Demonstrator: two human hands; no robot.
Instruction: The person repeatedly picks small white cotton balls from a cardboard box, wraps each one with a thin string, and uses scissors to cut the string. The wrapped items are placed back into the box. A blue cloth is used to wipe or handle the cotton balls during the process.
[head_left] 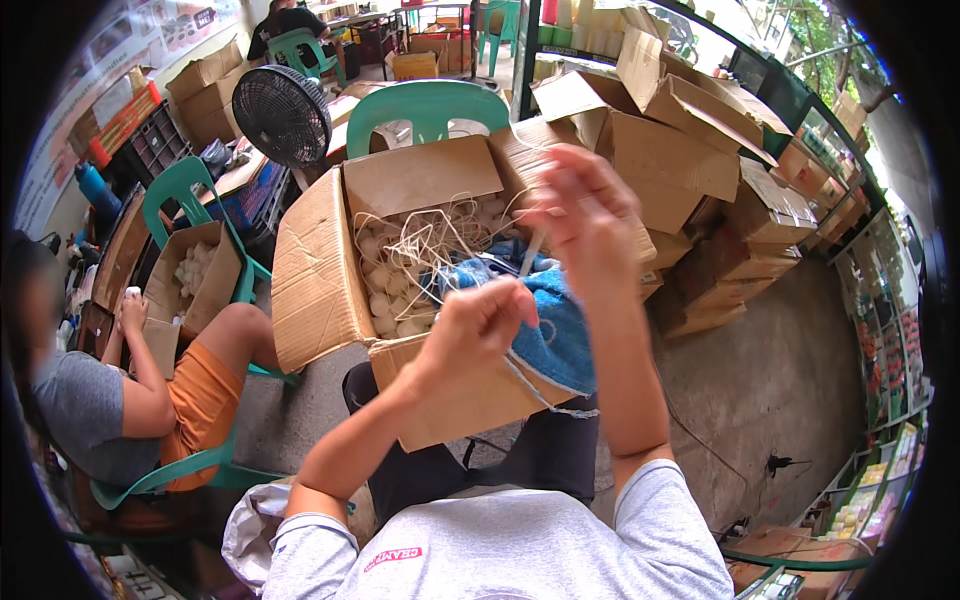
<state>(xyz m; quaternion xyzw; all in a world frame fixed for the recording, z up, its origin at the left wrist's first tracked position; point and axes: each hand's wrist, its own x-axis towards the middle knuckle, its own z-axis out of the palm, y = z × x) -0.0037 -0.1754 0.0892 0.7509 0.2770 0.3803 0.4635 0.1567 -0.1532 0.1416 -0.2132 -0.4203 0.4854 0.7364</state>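
Observation:
My left hand (478, 325) is closed in a fist-like pinch over the near side of an open cardboard box (318, 272); whatever it grips is hidden. Higher and to the right, my right hand (588, 215) is blurred by motion, its fingers drawn together on a pale string (533, 253). That strand slants down from it toward my left hand. Inside the box lie many small pale round pieces (385, 285) under a tangle of thin whitish strings (425, 235). A blue towel (560, 325) hangs over the box's near right corner, with a dark, unclear tool (497, 264) on it.
A green plastic chair (430, 105) stands behind the box, beside a black fan (282, 115). At left a seated person (95, 400) handles a small white piece near another carton (215, 265). Cardboard boxes (670, 150) pile up at right, shelves (885, 350) beyond. A cable (705, 440) crosses the floor.

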